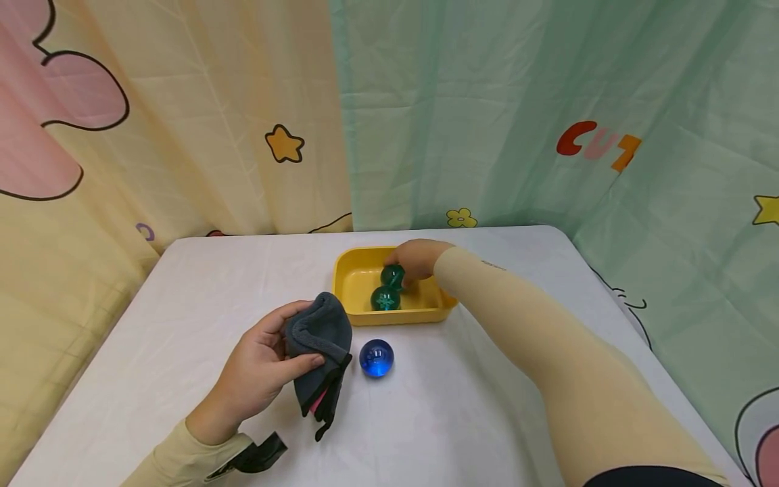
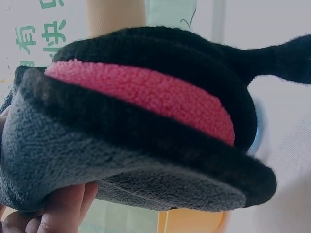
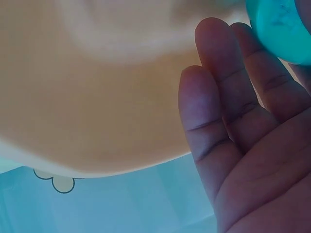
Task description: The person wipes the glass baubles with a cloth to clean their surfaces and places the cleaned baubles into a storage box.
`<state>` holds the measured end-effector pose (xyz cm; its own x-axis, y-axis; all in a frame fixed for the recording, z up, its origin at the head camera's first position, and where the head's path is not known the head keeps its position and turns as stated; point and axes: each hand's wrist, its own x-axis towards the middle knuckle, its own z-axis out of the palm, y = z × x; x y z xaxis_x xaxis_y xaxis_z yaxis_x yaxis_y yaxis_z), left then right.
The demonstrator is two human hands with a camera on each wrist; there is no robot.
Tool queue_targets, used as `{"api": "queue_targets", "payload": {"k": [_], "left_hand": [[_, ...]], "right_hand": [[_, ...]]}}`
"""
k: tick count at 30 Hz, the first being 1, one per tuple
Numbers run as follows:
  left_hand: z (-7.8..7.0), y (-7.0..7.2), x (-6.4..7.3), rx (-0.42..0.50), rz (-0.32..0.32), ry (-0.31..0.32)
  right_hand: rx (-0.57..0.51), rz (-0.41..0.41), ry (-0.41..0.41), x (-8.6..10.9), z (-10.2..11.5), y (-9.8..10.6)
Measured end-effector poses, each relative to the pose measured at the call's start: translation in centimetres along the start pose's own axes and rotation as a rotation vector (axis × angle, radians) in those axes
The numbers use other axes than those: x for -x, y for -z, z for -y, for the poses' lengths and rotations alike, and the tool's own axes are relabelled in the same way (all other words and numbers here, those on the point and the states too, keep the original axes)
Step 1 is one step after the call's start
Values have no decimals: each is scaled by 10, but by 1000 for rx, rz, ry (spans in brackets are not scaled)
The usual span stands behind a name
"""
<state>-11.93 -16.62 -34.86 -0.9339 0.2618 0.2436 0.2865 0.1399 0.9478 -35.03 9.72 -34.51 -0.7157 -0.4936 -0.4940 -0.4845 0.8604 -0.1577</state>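
Note:
My left hand (image 1: 255, 375) grips a folded grey cloth (image 1: 322, 331) with black edging, thumb in front. Up close in the left wrist view, the cloth (image 2: 146, 145) shows a pink inner layer between black borders, and a black loop sticks out to the right. Inside a yellow tray (image 1: 402, 316), my right hand (image 1: 420, 258) pinches a clear green ball (image 1: 392, 275). A second green ball (image 1: 385, 298) sits in the tray just in front of it. The right wrist view has the pinched ball (image 3: 277, 31) at the top right corner, partly cut off, with the other fingers extended.
On the white table (image 1: 487, 419), a clear blue ball (image 1: 376, 358) lies in front of the tray, right of the cloth. Printed curtains (image 1: 426, 101) hang behind the table and along both sides. A black strap (image 1: 262, 454) sticks out from the left wrist.

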Motion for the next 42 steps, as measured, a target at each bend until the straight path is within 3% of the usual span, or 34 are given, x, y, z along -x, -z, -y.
{"api": "queue_targets", "payload": {"k": [9, 16, 21, 25, 29, 34, 42], "left_hand": [[0, 0, 0, -19, -1, 34], [2, 0, 0, -19, 1, 52], [3, 0, -1, -19, 3, 50], [4, 1, -3, -38, 3, 60], [6, 2, -4, -47, 5, 69], [7, 3, -4, -41, 6, 68], [3, 1, -3, -29, -1, 81]], "right_hand": [[19, -5, 17, -2, -3, -3], [38, -11, -27, 8, -3, -3], [48, -80, -35, 26, 6, 7], [60, -157, 43, 56, 24, 7], [84, -205, 159, 89, 46, -8], [116, -192, 225, 115, 69, -36], [204, -190, 328, 120, 78, -79]]}}
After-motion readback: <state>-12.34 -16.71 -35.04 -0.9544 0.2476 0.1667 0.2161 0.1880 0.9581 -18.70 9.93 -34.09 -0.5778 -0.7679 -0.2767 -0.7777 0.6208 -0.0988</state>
